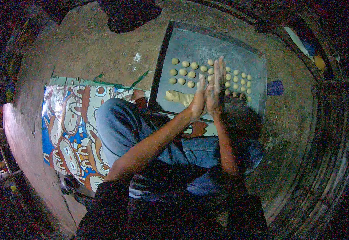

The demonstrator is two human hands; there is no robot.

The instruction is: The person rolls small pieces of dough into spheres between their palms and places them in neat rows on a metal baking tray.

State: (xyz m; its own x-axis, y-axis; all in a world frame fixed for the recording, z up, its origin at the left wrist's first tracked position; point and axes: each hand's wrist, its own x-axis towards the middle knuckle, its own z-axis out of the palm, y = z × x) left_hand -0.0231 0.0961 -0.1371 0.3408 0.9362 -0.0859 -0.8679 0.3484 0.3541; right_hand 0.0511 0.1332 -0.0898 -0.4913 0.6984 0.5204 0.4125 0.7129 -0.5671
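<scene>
2 hands [199, 101] [216, 91] together over tray [200, 42]

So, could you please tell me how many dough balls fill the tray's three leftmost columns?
9 dough balls: three in the far row, three in the middle, three nearest, all left of the hands, which may hide others.

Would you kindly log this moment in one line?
left hand: palm facing right hand | between palms: hidden | dough balls: rows on tray | dough lump: near left hand
</scene>
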